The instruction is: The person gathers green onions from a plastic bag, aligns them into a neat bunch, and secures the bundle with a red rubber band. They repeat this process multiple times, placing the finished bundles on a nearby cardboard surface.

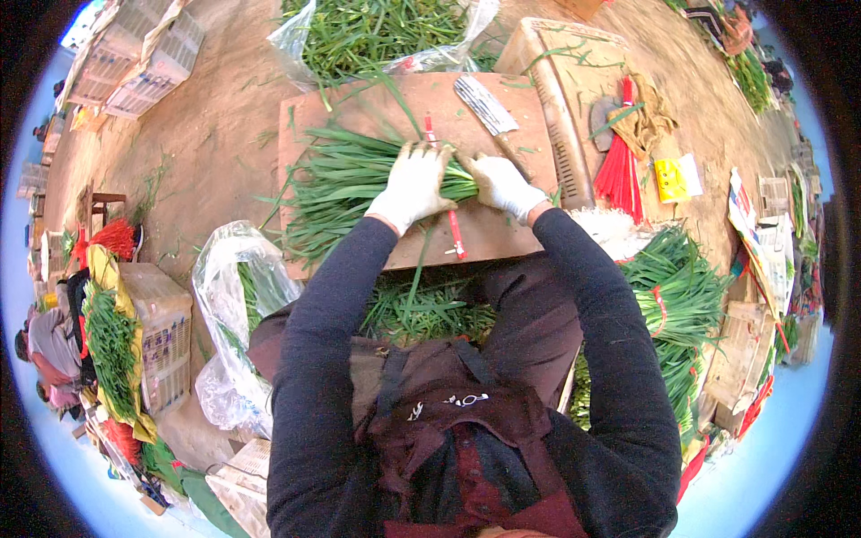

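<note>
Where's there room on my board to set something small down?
The board is bare at lower right, between the red tie and your right sleeve. There's a mostly bare patch at upper right, between the knife and the pale crate. The left half is crowded with green leaves.

From my distance I am looking down at the table point(498, 235), which is a flat brown board. On it a bunch of long green leaves point(336, 179) is lying, its tips spreading toward the left edge. A red strip point(457, 236) is showing on both sides of this bunch, the middle being hidden. At the far right part, a knife point(485, 106) with a broad blade is resting flat, its handle pointing toward the near side.
</note>
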`<state>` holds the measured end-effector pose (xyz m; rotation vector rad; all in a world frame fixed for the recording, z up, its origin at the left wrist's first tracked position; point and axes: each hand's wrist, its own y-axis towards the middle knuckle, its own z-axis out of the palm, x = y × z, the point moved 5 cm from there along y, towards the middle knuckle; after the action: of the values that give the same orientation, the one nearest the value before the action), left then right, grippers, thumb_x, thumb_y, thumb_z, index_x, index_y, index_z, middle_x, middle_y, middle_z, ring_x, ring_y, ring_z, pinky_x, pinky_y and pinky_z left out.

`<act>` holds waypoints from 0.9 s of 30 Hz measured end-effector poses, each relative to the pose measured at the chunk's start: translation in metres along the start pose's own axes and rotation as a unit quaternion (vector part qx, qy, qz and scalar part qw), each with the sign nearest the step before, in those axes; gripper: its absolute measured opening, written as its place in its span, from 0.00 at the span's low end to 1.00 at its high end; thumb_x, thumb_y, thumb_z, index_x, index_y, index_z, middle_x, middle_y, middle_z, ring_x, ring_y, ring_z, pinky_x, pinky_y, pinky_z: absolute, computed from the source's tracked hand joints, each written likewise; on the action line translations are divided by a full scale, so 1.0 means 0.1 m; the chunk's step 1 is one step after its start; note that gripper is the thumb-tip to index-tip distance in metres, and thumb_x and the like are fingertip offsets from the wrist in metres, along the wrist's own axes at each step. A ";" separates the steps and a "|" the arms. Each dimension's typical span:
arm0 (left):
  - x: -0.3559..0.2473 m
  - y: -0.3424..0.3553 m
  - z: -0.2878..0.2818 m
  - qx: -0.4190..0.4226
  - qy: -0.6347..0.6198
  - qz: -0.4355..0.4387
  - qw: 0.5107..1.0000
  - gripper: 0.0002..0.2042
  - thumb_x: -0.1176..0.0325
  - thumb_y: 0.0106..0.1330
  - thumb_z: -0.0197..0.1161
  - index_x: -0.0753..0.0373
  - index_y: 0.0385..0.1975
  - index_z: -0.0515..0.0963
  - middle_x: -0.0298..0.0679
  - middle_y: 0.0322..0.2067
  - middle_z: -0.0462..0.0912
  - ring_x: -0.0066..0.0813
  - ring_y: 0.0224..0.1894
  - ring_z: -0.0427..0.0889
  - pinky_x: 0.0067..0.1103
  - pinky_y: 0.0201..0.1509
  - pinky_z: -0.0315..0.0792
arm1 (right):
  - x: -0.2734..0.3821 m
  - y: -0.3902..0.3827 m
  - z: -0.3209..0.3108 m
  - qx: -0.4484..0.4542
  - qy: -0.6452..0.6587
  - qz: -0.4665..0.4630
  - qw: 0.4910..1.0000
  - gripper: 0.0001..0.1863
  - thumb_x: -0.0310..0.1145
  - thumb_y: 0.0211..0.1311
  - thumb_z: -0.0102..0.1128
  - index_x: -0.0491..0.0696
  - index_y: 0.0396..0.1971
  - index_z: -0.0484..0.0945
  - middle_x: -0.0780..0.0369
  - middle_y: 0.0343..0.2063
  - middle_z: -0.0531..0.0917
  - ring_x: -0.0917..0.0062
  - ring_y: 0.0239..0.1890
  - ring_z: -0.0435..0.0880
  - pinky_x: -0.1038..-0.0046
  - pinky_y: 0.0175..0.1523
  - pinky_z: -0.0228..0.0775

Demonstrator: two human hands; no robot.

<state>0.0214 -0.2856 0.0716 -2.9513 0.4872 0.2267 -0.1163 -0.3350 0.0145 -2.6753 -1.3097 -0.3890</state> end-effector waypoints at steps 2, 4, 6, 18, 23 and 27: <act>-0.03 -0.06 0.13 -0.023 0.016 -0.014 1.000 0.50 0.46 0.44 0.75 0.67 0.65 0.59 0.51 0.59 0.69 0.47 0.63 0.66 0.41 0.69 0.56 | 0.01 -0.01 -0.07 0.012 0.034 -0.001 0.999 0.37 0.33 0.53 0.61 0.49 0.66 0.61 0.47 0.33 0.78 0.53 0.36 0.82 0.59 0.42 0.74; -0.08 -0.16 0.27 -0.036 0.036 -0.047 0.998 0.50 0.46 0.45 0.74 0.68 0.65 0.59 0.51 0.59 0.69 0.47 0.63 0.66 0.42 0.69 0.56 | 0.01 -0.04 -0.15 0.043 0.077 -0.025 0.996 0.40 0.39 0.53 0.64 0.50 0.68 0.60 0.46 0.37 0.79 0.52 0.40 0.81 0.59 0.46 0.73; -0.12 -0.21 0.34 -0.074 0.045 -0.060 0.994 0.50 0.49 0.45 0.75 0.68 0.66 0.58 0.51 0.60 0.68 0.48 0.63 0.66 0.44 0.68 0.57 | -0.02 -0.07 -0.23 0.051 0.137 -0.040 0.988 0.43 0.45 0.53 0.67 0.51 0.68 0.59 0.45 0.41 0.78 0.51 0.44 0.80 0.60 0.50 0.72; -0.10 -0.21 0.40 -0.149 0.016 -0.072 0.986 0.49 0.52 0.42 0.76 0.67 0.64 0.60 0.49 0.60 0.67 0.49 0.64 0.64 0.42 0.67 0.59 | 0.08 -0.08 -0.44 -0.162 0.096 -0.113 0.976 0.05 0.31 0.50 0.63 0.47 0.22 0.79 0.57 0.24 0.77 0.61 0.32 0.76 0.61 0.39 0.69; -0.09 -0.25 0.41 -0.153 0.020 -0.058 0.986 0.50 0.53 0.39 0.77 0.67 0.64 0.60 0.49 0.58 0.68 0.48 0.63 0.65 0.41 0.66 0.60 | -0.21 -0.24 -0.35 -0.109 0.200 -0.038 0.973 0.07 0.31 0.55 0.65 0.44 0.30 0.82 0.57 0.31 0.80 0.64 0.37 0.79 0.65 0.44 0.71; -0.10 -0.29 0.39 -0.153 0.017 -0.058 0.986 0.50 0.53 0.39 0.78 0.66 0.64 0.60 0.49 0.56 0.70 0.47 0.60 0.67 0.41 0.66 0.60 | -0.57 -0.48 -0.09 -0.177 0.579 0.170 0.777 0.20 0.46 0.67 0.57 0.48 0.51 0.77 0.63 0.45 0.80 0.75 0.52 0.75 0.68 0.61 0.64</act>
<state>0.0161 -0.2492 0.0380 -3.2746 0.3054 0.2588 -0.1896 -0.3502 0.0075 -1.9941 -0.3525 -1.9325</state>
